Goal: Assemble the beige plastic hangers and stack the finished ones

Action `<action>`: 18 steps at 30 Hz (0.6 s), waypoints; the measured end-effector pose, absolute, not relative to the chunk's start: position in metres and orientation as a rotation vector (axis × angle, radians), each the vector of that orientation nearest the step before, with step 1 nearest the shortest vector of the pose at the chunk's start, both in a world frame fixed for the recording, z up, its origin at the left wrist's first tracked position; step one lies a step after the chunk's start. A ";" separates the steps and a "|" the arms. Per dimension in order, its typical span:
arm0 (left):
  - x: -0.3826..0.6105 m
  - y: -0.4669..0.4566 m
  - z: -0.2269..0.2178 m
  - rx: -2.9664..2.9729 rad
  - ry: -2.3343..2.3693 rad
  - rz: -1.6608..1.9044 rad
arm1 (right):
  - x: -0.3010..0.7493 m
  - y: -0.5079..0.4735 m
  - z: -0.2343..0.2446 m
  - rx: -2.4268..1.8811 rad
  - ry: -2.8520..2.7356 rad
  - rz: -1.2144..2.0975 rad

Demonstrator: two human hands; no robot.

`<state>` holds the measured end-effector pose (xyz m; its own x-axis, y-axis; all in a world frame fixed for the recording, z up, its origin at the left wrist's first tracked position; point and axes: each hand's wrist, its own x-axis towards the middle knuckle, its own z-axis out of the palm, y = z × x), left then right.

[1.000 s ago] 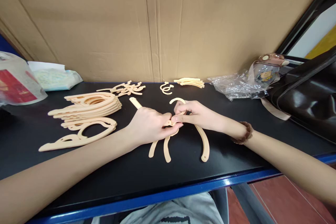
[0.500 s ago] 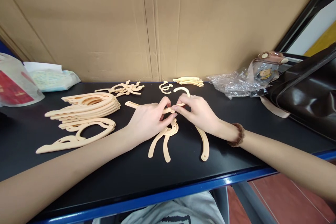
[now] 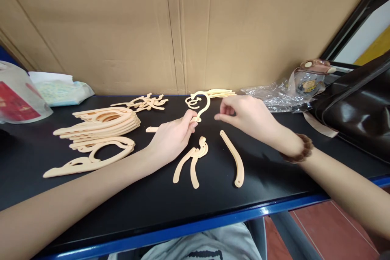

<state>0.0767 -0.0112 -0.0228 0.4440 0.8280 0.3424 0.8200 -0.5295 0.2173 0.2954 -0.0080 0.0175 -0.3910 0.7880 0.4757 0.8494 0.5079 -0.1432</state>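
Observation:
My left hand is closed around a beige plastic hanger arm, one end of which sticks out on the left. At its other end a curved hanger hook stands upright above my fingertips. My right hand is raised off to the right, holding nothing, with the thumb apart from the loosely curled fingers. On the table between me and my hands lie a small branched hanger piece and, to its right, a single curved hanger arm.
Stacked beige hangers lie at the left. Behind are a pile of small hanger parts, loose hooks and a bundle of arms. Clear plastic packaging and a dark bag are on the right; cardboard stands behind.
My right hand has let go of the hook and moved up and right. The hook now stands upright at the arm in my left hand.

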 end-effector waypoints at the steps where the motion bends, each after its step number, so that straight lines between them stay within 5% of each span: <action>1: 0.077 -0.011 -0.023 2.650 1.504 0.641 | 0.299 -0.009 0.020 -1.453 -2.351 -0.147; 8: 0.078 -0.012 -0.023 2.622 1.481 0.638 | 0.308 -0.010 0.020 -1.491 -2.730 0.412; 18: 0.077 -0.013 -0.023 2.635 1.475 0.637 | 0.299 0.005 0.010 -1.297 -2.505 0.609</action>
<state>0.0775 -0.0129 -0.0234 0.4582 0.8271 0.3254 0.8043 -0.5417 0.2443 0.2994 0.0049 0.0102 -0.5699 0.8210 0.0332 0.7141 0.5148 -0.4744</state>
